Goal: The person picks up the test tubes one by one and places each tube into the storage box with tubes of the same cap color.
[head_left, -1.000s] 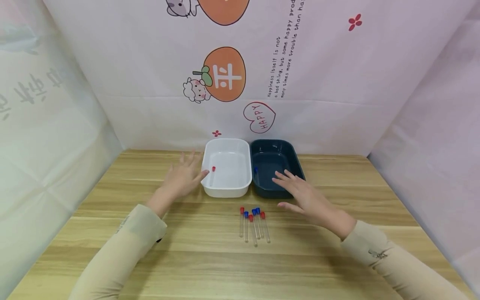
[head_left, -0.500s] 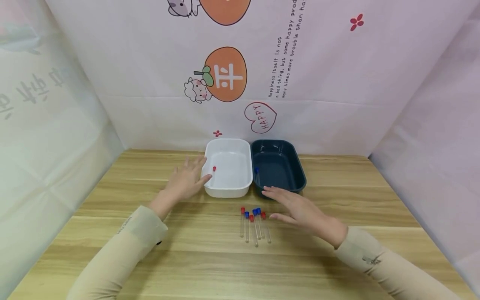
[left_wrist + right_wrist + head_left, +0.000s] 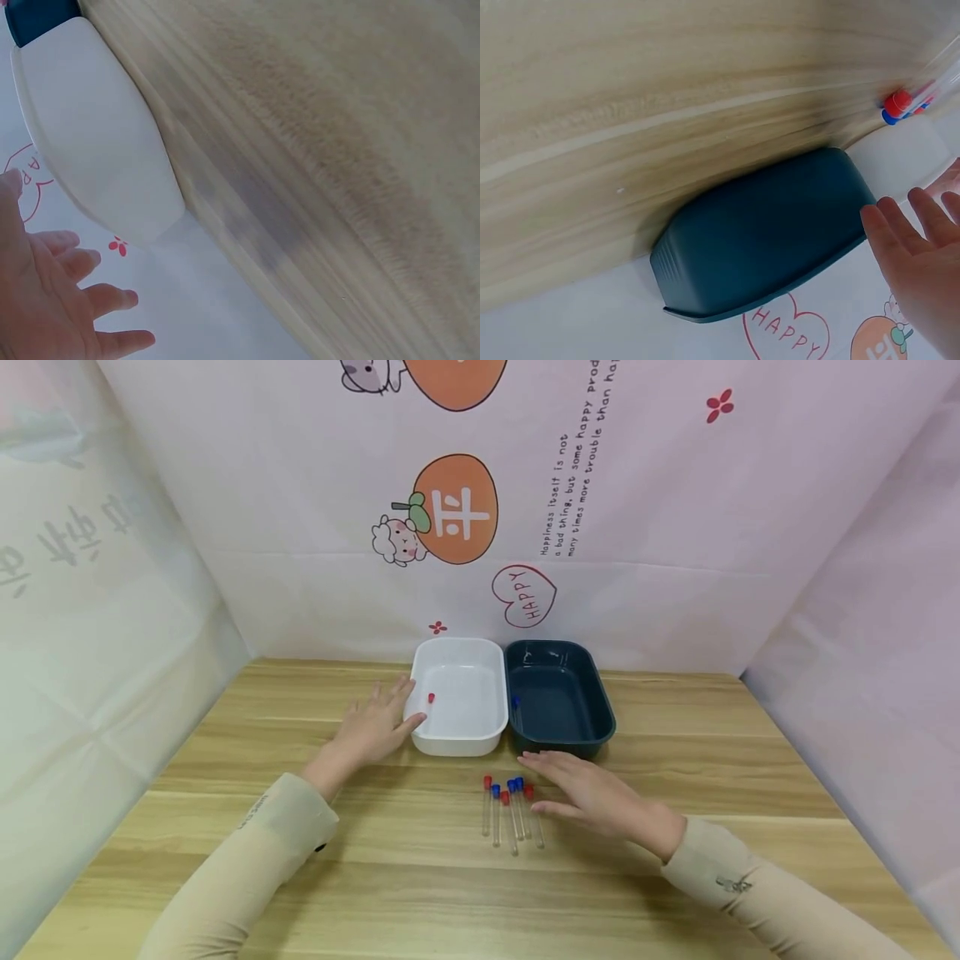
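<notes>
Slim clear tubes with red and blue caps [image 3: 510, 818]: clustered on pale wood-grain tabletop [image 3: 420, 893], in front of both trays; one red-capped tube [image 3: 431, 699] inside glossy white rectangular tray [image 3: 468, 693]; one blue-capped tube [image 3: 516, 702] inside glossy dark-teal rectangular tray [image 3: 564, 697]
Left hand [image 3: 375, 724]: fingers spread, relaxed, at white tray's left rim; contact hard to tell
Right hand [image 3: 596, 791]: fingers outstretched between dark-teal tray and cluster; thumb near a red cap

Tube caps [image 3: 496, 791] are red or blue, trays [image 3: 457, 747] white and dark teal.
</notes>
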Demonstrator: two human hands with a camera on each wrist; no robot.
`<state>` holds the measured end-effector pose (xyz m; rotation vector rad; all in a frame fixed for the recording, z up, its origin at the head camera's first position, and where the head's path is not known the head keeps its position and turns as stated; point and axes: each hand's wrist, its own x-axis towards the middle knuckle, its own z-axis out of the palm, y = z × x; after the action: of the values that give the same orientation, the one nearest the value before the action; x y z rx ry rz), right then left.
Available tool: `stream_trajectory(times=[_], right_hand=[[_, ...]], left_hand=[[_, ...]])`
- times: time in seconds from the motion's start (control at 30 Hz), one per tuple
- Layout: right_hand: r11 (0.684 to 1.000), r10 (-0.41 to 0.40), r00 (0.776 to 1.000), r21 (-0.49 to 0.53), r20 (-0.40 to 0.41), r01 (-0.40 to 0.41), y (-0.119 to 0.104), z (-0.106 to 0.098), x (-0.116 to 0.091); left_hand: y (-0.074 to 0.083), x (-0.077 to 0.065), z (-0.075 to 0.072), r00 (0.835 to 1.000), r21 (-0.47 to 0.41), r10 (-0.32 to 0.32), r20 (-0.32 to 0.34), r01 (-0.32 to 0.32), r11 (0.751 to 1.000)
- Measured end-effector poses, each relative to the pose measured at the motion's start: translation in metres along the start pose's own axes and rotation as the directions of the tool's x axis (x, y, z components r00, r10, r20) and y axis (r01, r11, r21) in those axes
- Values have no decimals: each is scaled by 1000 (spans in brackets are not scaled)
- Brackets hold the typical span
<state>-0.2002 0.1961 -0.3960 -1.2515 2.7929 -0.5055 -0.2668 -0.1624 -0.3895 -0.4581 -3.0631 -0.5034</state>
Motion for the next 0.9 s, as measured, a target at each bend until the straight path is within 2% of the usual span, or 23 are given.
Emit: stream_trajectory(times=[0.33,0.63,0.9], right_hand=[[998,56,996,4,70,-57,6,7,-1],[998,65,989,-22,134,-62,9,12,-2],[997,56,987,-57,151,-48,13,17,-3]], left_hand=[[0,0,3,999,-15,-9,40,10,1000],[0,1,5,999,-11,-11,48,11,1000],[0,0,6,998,-5,-18,65,18,1000]])
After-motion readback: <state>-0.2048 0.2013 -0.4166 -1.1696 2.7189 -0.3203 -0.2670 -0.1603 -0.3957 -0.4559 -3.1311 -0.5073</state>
